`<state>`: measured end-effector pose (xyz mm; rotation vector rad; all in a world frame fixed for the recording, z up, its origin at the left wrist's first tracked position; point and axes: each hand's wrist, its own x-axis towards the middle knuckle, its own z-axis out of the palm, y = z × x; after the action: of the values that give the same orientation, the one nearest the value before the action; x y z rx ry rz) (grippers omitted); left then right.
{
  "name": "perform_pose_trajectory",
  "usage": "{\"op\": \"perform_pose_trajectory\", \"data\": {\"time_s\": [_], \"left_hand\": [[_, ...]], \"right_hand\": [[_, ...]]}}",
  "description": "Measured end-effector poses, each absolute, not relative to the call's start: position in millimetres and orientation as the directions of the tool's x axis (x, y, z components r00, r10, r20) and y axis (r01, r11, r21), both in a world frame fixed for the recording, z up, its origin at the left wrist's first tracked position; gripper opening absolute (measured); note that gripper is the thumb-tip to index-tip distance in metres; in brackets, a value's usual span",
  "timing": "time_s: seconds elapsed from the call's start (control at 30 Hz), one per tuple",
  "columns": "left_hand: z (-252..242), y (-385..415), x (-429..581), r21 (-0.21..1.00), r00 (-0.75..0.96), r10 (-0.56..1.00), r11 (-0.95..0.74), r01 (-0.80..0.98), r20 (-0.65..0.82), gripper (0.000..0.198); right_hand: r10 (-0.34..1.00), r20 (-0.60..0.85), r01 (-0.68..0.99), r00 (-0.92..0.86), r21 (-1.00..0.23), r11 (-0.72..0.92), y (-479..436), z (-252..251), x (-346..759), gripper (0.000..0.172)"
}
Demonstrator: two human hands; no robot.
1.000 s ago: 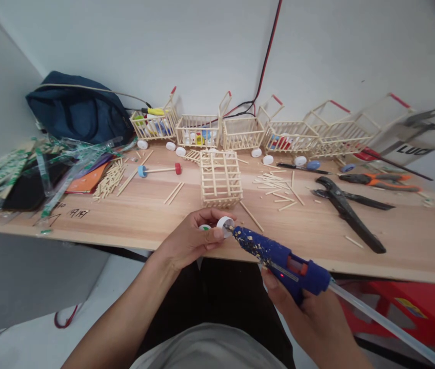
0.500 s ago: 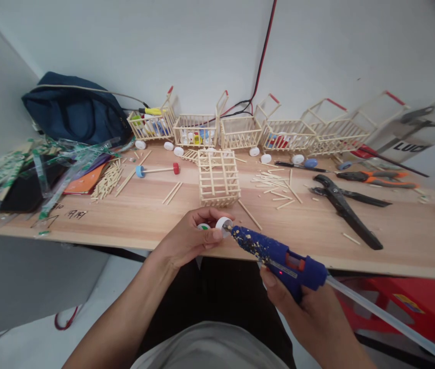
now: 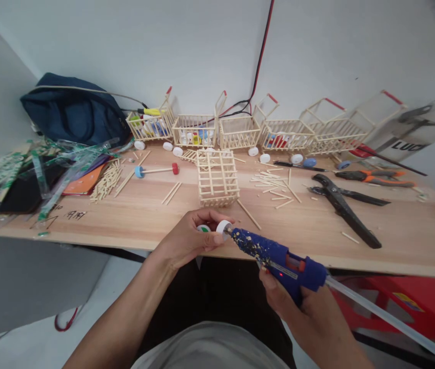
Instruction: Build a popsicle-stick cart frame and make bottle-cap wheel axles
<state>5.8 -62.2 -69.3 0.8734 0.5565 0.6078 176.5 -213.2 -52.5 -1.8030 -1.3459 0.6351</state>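
Between the thumb and fingers of my left hand [image 3: 189, 238] is a white bottle cap [image 3: 222, 226], its hollow side turned to the right. A second cap with a green mark [image 3: 203, 228] shows against the same fingers. My right hand [image 3: 305, 312] is wrapped round the handle of a blue hot glue gun [image 3: 271, 253], its red light lit and a long glue stick [image 3: 387, 315] running out the back. The gun's nozzle points into the white cap. Just beyond my left hand, a small stick-built basket [image 3: 218, 178] stands on the wooden table [image 3: 125, 225].
Several miniature stick carts [image 3: 240, 132] line the wall. An axle with blue and red caps [image 3: 158, 170] lies left of the basket. Loose sticks [image 3: 271, 182], black cutters [image 3: 346, 212] and orange-handled pliers [image 3: 371, 176] lie to the right. A blue bag [image 3: 79, 113] sits back left.
Almost nothing differs. The glue gun's nozzle stays at the white cap, with only a tiny shift of both hands and of the view.
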Motion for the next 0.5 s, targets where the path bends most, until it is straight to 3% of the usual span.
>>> {"op": "perform_pose_trajectory", "data": {"time_s": [0.27,0.33,0.43,0.5], "left_hand": [[-70,-61,6,0.825,0.703,0.678,0.512,-0.240,-0.216,0.041],[-70,-61,6,0.826,0.702,0.675,0.515,-0.227,-0.228,0.043],[-69,-62,7,0.836,0.688,0.683,0.508,-0.208,-0.243,0.042],[-68,-63,8,0.850,0.671,0.700,0.487,-0.201,-0.242,0.040]], "right_hand": [[0.942,0.119,0.697,0.313,-0.703,-0.143,-218,-67,184,0.037],[0.952,0.113,0.683,0.285,-0.721,-0.119,-219,-71,187,0.034],[0.946,0.035,0.521,0.323,-0.841,-0.147,-218,-72,185,0.028],[0.931,-0.098,0.291,0.352,-0.934,-0.208,-217,-70,178,0.032]]}}
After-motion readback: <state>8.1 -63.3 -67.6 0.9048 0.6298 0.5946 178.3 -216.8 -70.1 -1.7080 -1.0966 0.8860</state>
